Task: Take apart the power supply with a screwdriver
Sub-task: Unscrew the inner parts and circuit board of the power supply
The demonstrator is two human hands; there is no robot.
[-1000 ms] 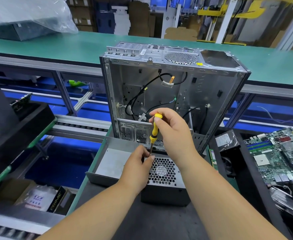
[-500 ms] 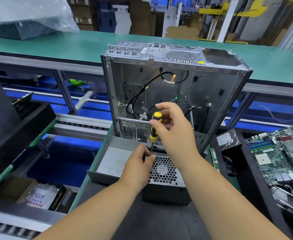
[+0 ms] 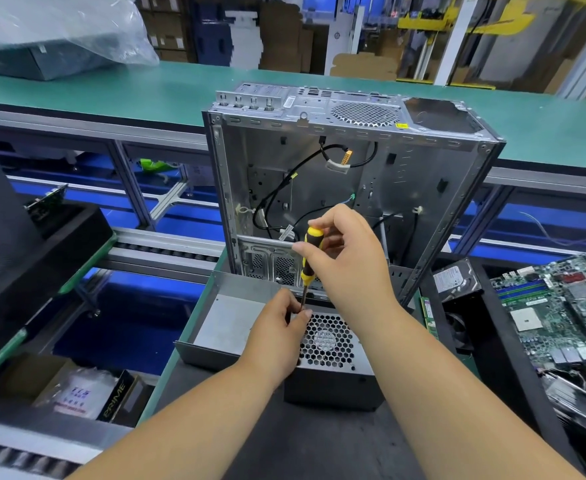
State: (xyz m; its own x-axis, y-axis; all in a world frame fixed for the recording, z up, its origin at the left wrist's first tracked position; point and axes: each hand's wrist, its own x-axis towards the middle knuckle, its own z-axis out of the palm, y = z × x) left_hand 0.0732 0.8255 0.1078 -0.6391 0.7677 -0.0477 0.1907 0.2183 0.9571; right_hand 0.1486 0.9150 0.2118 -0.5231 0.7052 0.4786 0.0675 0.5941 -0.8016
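Screwdriver (image 3: pixel 308 261), yellow and black, stands nearly upright over the near left corner of the power supply (image 3: pixel 333 362), a grey box with a honeycomb fan grille resting on the dark table (image 3: pixel 319 441) at centre. The right hand (image 3: pixel 347 261) wraps its grip round the handle, thumb and fingers curled on it. The left hand (image 3: pixel 277 337) rests on the box's top, its grip pinching the shaft near the tip with thumb and forefinger. A loose metal cover (image 3: pixel 229 323) lies touching the box on its left. Just behind stands an open computer case (image 3: pixel 405 168) holding black cables. Well to the right lies a green circuit board (image 3: pixel 561 310), with a hard drive (image 3: pixel 452 278) between it and the case.
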